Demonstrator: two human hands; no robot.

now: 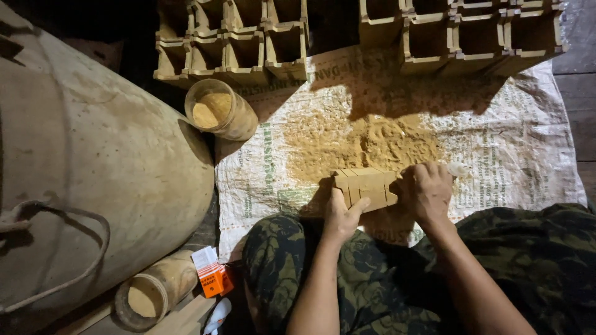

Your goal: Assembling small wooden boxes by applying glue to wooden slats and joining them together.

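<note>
A small square wooden box mould [365, 186] lies on its side just past my knees, over a woven plastic sack [528, 149] spread on the floor. My left hand [341, 217] grips its near left end from below. My right hand [426, 193] is closed over its right end, with something pale showing at the fingertips. A heap of tan sawdust-like powder [363, 146] covers the sack right behind the box.
Two blocks of open wooden box moulds [231, 43] [462, 34] stand at the back. A bamboo cup of powder [218, 108] sits at the sack's far left corner. A big dusty drum [93, 180] fills the left. Another bamboo tube [154, 291] and an orange packet [212, 279] lie near my left knee.
</note>
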